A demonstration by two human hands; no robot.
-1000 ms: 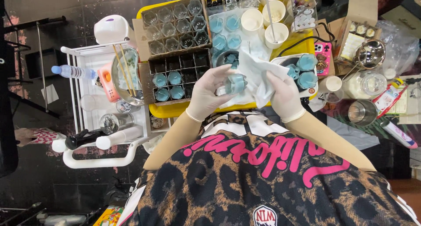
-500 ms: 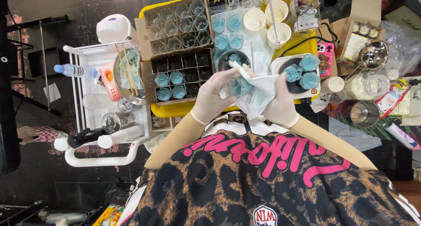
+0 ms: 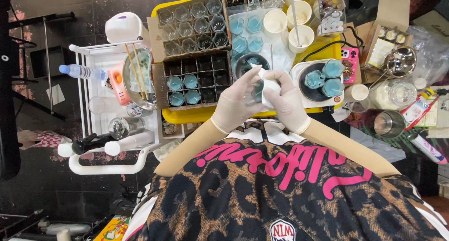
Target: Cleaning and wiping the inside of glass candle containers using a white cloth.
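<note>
My left hand (image 3: 236, 105), in a pale glove, grips a small clear glass jar (image 3: 256, 92) with a blue tint. My right hand (image 3: 287, 105), also gloved, presses a white tissue (image 3: 270, 85) into or against that jar. Both hands meet just above the near edge of a yellow tray (image 3: 196, 114). Behind them stands a dark bowl (image 3: 250, 63) with blue contents. Right of my hands, a white round plate (image 3: 299, 72) carries three blue wax-filled jars (image 3: 327, 79).
A cardboard box with dividers (image 3: 191, 58) holds several empty glass jars and some blue-filled ones. White paper cups (image 3: 299, 21) stand at the back. A white cart (image 3: 107, 105) with a water bottle and pan is at left. Metal tins and a strainer (image 3: 397, 63) sit at right.
The tissue was spread wide over my right hand; now it is bunched small against the jar. Both hands have drawn closer together and slightly nearer my body.
</note>
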